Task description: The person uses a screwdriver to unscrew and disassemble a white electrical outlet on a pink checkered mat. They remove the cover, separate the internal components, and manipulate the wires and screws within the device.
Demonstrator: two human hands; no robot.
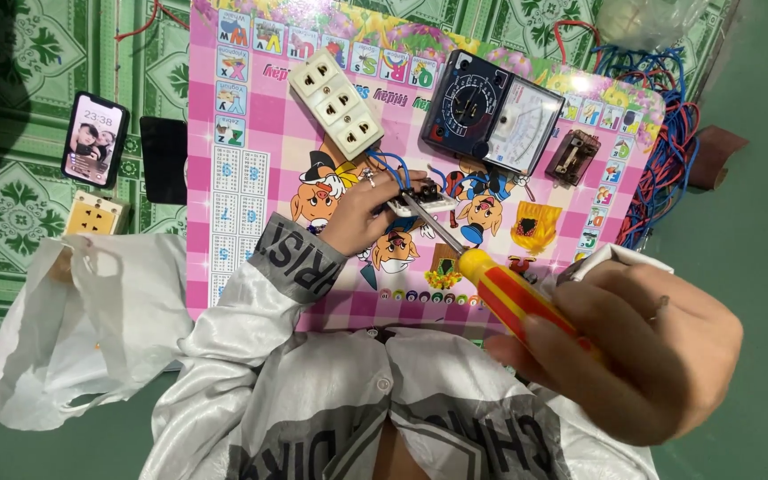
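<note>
From the head camera, the left hand is curled closed around a small white switch part with blue wires running from it, pinning it down on the pink cartoon-printed table. The right hand is wrapped tight around the red and yellow handle of a screwdriver, whose metal shaft slants up and left so that its tip meets the switch part. Just beyond the left hand lies a cream three-outlet socket strip; to its right sits a black analog multimeter. A bundle of red and blue wires lies at the table's right edge. On the green patterned floor rest a phone and a white plastic bag.
</note>
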